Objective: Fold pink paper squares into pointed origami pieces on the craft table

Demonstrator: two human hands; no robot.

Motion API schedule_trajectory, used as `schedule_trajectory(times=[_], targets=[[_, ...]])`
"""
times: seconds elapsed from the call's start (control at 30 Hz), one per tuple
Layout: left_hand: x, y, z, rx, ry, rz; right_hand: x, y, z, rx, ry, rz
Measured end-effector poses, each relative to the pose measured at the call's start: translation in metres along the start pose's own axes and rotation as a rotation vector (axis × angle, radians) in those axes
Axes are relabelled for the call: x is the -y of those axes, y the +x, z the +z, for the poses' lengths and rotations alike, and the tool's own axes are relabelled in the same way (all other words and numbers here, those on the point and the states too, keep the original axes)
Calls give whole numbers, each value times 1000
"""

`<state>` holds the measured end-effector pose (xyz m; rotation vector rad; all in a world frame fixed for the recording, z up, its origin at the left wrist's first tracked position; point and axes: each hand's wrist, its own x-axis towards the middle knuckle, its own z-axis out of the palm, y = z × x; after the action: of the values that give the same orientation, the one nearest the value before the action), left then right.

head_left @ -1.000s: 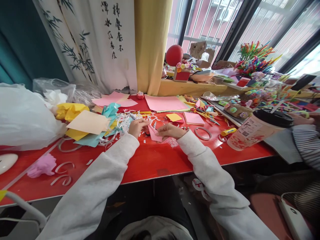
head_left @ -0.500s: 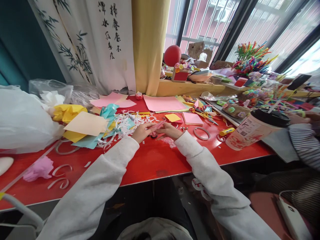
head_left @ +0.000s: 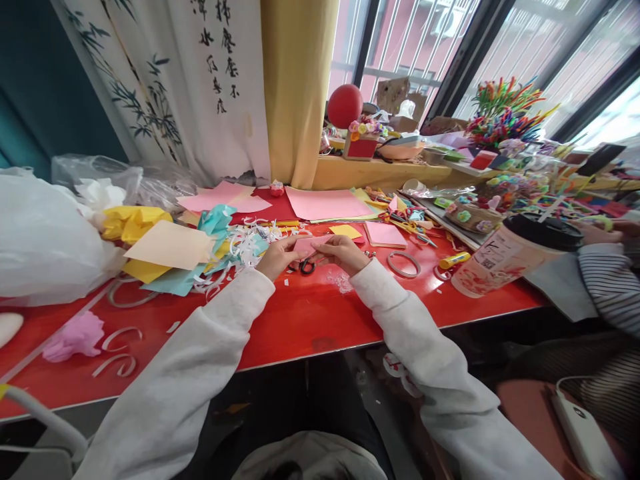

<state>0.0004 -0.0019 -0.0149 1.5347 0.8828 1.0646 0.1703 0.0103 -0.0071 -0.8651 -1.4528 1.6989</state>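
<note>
My left hand and my right hand pinch the two ends of a small folded pink paper, held just above the red table. Both hands are closed on it, thumbs toward each other. Black-handled scissors lie on the table directly under the paper. White paper shreds are heaped just left of my left hand.
Coloured paper sheets and a white plastic bag sit at the left. A pink pad, tape ring and a tilted drink cup lie to the right. Another person's striped sleeve is at the far right.
The pink paper went from lying near the table, to tilted edge-on, to held flat and a little higher between both hands. The scissors beneath have come into view.
</note>
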Motion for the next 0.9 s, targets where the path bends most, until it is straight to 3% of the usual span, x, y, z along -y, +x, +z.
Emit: schedule_trajectory(times=[0.23,0.4,0.67,0.9], targets=[[-3,-4,11,-25,-71,-145,-2,0,3,-114,5,-66],[-8,-6,6,-22,-133,-157,3,-3,2,-189,10,-48],[-18,-8,10,-26,-137,-230,0,-4,6,-157,96,-126],[-14,-10,4,90,-207,-229,6,-7,0,-18,53,4]])
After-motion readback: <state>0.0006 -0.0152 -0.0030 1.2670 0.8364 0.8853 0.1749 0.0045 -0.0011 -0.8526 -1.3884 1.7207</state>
